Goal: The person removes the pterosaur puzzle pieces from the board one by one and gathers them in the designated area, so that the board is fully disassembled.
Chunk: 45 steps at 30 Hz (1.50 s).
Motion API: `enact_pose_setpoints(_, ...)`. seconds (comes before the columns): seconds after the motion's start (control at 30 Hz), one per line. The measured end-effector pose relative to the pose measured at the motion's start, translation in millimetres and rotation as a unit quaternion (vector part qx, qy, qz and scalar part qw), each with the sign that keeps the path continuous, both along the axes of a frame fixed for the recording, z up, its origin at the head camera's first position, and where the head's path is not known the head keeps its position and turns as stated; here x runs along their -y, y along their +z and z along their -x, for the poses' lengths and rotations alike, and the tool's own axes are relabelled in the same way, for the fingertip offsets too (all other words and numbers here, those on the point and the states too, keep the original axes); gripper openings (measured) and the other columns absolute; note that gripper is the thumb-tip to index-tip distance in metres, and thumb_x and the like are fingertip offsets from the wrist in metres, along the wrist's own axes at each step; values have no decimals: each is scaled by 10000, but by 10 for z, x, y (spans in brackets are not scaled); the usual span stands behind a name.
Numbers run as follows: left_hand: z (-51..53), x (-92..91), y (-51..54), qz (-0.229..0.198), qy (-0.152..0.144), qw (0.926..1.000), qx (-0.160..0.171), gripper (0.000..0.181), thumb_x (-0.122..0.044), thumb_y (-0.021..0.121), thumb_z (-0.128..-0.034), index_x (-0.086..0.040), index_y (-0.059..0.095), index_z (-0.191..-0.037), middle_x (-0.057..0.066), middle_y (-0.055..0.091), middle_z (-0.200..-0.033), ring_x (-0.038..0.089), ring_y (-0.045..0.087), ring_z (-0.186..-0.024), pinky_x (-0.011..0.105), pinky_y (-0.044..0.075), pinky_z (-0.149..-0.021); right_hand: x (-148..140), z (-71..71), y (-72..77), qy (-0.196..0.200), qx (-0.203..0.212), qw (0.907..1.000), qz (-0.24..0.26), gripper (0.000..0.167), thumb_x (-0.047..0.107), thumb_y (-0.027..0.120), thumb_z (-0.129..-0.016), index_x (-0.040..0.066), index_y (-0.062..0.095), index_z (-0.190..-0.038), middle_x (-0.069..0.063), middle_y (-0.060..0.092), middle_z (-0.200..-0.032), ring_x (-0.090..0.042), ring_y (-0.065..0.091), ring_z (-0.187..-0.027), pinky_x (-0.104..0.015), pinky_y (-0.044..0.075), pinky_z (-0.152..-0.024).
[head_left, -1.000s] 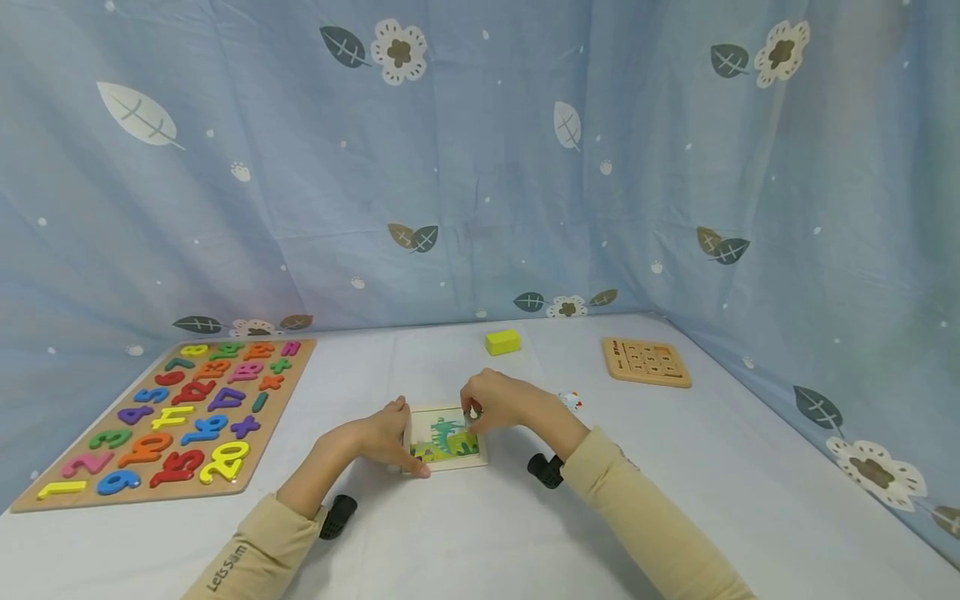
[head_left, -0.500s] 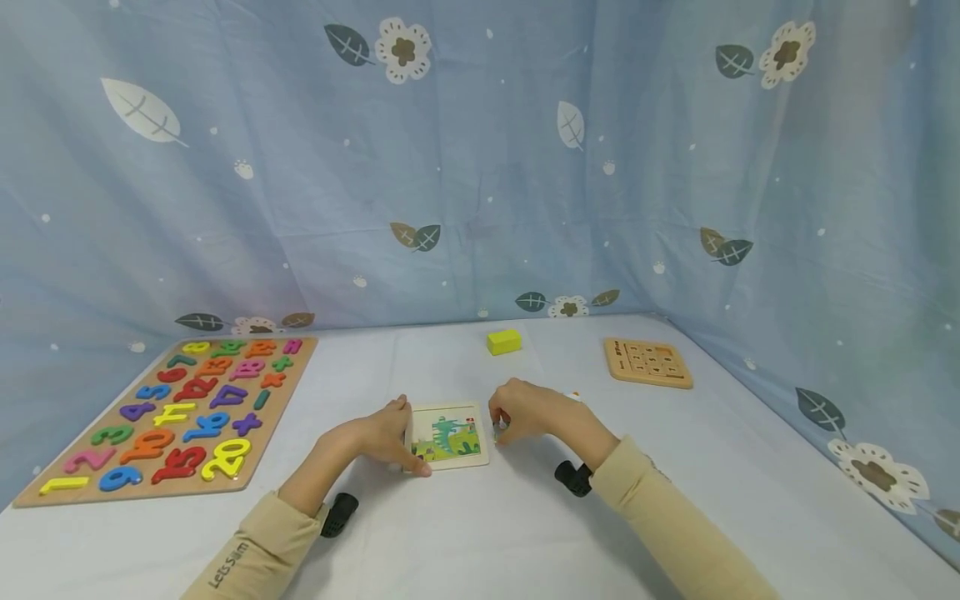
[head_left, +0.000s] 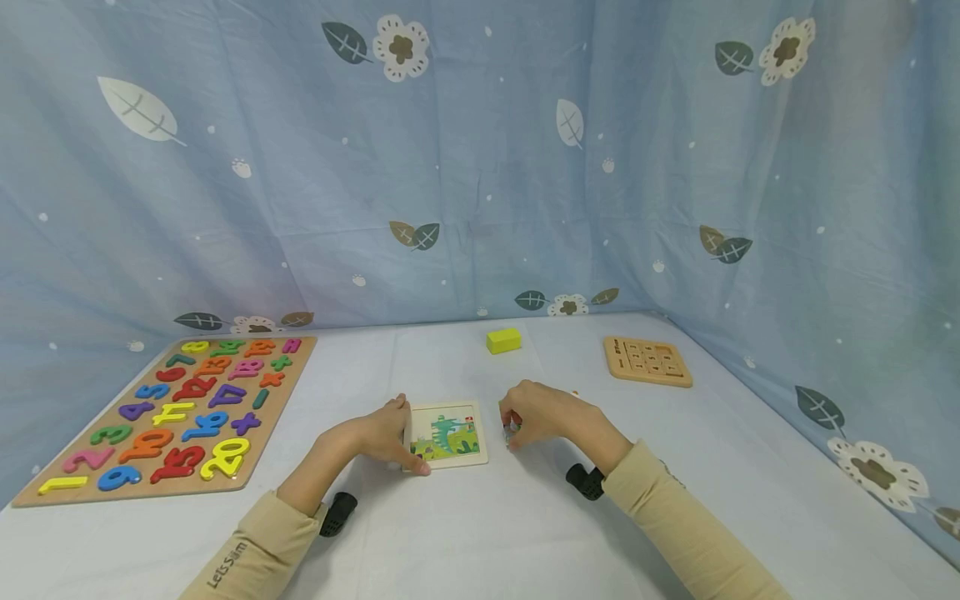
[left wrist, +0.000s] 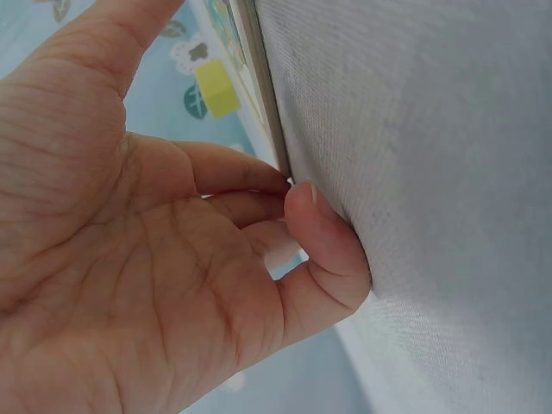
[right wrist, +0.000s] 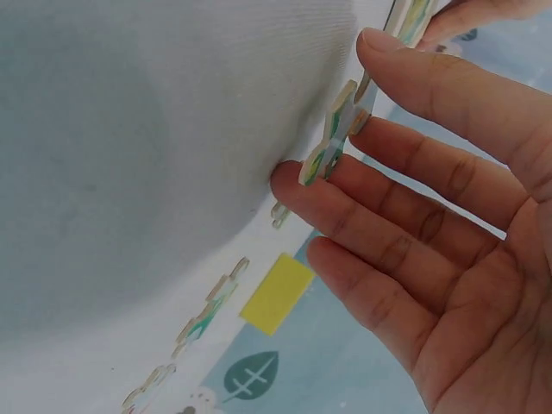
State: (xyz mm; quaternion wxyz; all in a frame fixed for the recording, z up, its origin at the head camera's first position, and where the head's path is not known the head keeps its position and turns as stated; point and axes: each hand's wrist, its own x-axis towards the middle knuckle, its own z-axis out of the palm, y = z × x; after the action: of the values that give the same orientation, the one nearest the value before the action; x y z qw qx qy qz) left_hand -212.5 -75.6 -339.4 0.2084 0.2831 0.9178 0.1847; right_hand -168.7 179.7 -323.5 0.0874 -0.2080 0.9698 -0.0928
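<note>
In the head view, my left hand (head_left: 381,435) holds the left side of a small dinosaur picture puzzle board (head_left: 447,433), thumb at the near corner. Curled fingers of the left hand (left wrist: 172,241) meet the edge of the board (left wrist: 263,86) in the left wrist view. To the right of the board, my right hand (head_left: 546,412) is just over the cloth. The right wrist view has the right hand (right wrist: 457,224) pinching a thin, irregular puzzle piece (right wrist: 335,134), tilted on edge.
Loose puzzle pieces (right wrist: 207,315) lie on the table (head_left: 450,533) beyond the right hand. Farther back is a yellow block (head_left: 503,341). A wooden number board (head_left: 648,362) sits at right, and a large board of coloured numbers (head_left: 161,433) at left.
My right hand has moved right, from over the puzzle board to beside it, leaving the picture's right part uncovered. The left hand stays at the board's left side.
</note>
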Motion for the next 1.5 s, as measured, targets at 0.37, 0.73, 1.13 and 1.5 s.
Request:
enact_pose_setpoints(0.37, 15, 16, -13, 6, 10, 10000, 22, 1126, -376, 841, -719, 192, 188, -1439, 337, 90, -1557, 444, 99, -1465, 550, 181, -1177, -6, -16, -15, -151, -120, 9996, -189, 175, 194, 834, -734, 115, 735, -854, 71, 553, -686, -70, 476, -642, -221, 422, -586)
enact_pose_setpoints(0.73, 31, 9, -34, 67, 18, 10000, 3, 1147, -396, 839, -715, 188, 174, -1444, 325, 87, -1563, 435, 95, -1469, 544, 175, -1181, -29, -24, -18, -314, -46, 9994, -144, 200, 216, 843, -728, 127, 743, -876, 64, 548, -699, -78, 482, -663, -235, 422, -609)
enact_pose_setpoints(1.13, 20, 10, -29, 48, 43, 10000, -7, 1134, -383, 842, -715, 189, 185, -1442, 336, 96, -1557, 442, 110, -1464, 548, 189, -1176, 57, 39, 66, -450, 294, 9985, -78, 318, 227, 818, -767, 73, 734, -1033, 5, 625, -852, -110, 523, -745, -257, 478, -674)
enact_pose_setpoints(1.5, 21, 4, -18, 88, 61, 9999, 7, 1118, -386, 834, -724, 187, 194, -1441, 338, 102, -1555, 445, 117, -1462, 555, 198, -1171, 397, 170, 59, 209, 208, 9996, 16, 339, 247, 779, -811, 78, 725, -1100, 33, 633, -846, -75, 514, -727, -206, 461, -649)
